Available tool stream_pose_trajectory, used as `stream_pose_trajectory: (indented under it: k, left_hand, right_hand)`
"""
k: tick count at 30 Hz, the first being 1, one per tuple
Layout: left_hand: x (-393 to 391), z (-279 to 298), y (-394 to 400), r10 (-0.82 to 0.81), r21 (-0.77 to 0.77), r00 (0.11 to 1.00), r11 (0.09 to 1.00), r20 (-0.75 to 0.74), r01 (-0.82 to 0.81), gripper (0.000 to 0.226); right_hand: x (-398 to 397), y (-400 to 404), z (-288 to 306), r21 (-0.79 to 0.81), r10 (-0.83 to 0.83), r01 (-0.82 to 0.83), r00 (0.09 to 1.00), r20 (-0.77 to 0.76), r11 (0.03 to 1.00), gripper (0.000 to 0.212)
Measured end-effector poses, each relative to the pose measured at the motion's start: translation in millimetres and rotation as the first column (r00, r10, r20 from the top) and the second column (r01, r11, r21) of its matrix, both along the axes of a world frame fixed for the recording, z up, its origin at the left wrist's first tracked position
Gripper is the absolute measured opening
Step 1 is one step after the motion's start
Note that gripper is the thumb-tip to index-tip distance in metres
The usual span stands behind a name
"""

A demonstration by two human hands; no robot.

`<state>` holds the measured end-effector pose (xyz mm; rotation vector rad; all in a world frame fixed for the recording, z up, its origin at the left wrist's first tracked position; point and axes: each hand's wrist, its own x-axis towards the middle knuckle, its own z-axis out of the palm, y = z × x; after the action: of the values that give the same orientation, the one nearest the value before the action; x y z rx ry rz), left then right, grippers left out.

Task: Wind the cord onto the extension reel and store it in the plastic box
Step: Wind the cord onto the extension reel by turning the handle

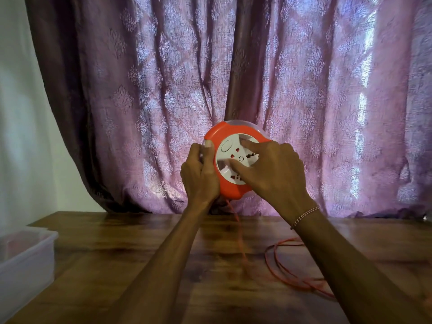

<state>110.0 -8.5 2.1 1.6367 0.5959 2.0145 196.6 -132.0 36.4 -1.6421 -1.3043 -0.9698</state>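
Above the tabletop (121, 249), the left hand (198, 174) clamps the reel (230, 190) while right-hand fingers (243, 169) press its dial unclenched; loose cord (287, 272) could tangle, far from the box (25, 260).

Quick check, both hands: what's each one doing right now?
Left hand: closed around the rim of the extension reel, holding it up.
Right hand: open, fingertips pressed on the reel's white socket face.
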Motion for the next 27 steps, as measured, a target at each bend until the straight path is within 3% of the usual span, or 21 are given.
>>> stream_pose_trajectory:
  k: [6, 10, 12, 15, 21, 27]
  left_hand:
    - [1.5, -0.9, 0.3, 0.000, -0.008, 1.000, 1.000, -0.003, -0.001, 0.043]
    - [1.2, -0.2, -0.2, -0.003, 0.003, 1.000, 1.000, 0.007, 0.003, 0.041]
    - [0.5, 0.9, 0.3, -0.011, 0.000, 1.000, 1.000, 0.023, 0.011, 0.041]
    - [-0.4, 1.3, -0.3, -0.017, -0.012, 0.999, 1.000, 0.029, 0.017, 0.042]
    - [-0.3, 0.2, -2.6, -0.022, 0.004, 1.000, 1.000, 0.001, 0.022, 0.045]
    - [-0.2, 1.4, -2.7, -0.018, -0.001, 1.000, 1.000, 0.005, 0.018, 0.043]
  right_hand:
    - [-4.2, -5.1, 3.6, -0.036, -0.079, 0.082, 0.994, 0.081, 0.996, 0.052]
    - [-0.1, -9.1, 10.8, -0.111, 0.034, -0.018, 0.988, 0.151, 0.994, 0.023]
    - [4.0, -9.6, 12.1, -0.251, 0.124, -0.076, 0.975, 0.182, 0.965, 0.040]
    - [2.8, -8.9, 10.4, -0.404, 0.099, 0.011, 0.963, 0.252, 0.915, 0.056]
    - [1.4, -5.8, 5.2, -0.249, 0.004, 0.070, 0.958, 0.285, 0.966, 0.049]
    - [-0.9, -1.9, -0.2, -0.046, -0.018, 0.022, 0.996, 0.087, 0.999, 0.060]
